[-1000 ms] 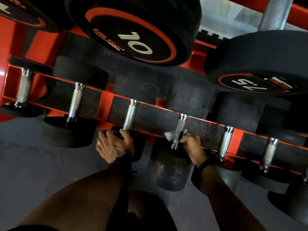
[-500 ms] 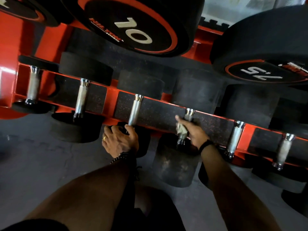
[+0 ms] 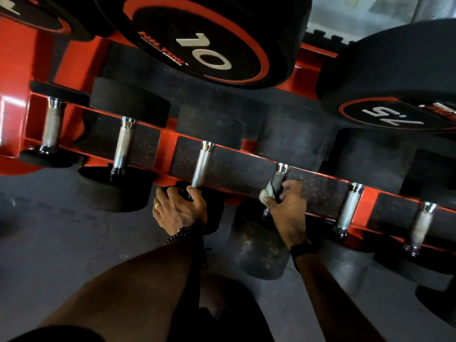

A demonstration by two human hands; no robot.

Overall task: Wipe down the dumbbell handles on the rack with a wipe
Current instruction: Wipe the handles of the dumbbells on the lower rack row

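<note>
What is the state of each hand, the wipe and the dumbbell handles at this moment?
right hand: grips the wipe around a handle.
wipe: crumpled, pressed on the fourth handle.
fourth handle: partly covered.
left hand: holds the near head of the third dumbbell.
third handle: bare, racked.
other handles: racked, untouched.

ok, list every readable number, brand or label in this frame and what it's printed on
"10": white number on the end face of the big dumbbell on the upper tier.
"7.5": white number on the end face of the upper-tier dumbbell at right; the dot is faint.
Red brand lettering beside the "10": too blurred to read.
Small label beside the "7.5": too blurred to read.
White mark at the top left corner: cut off, unreadable.
</note>
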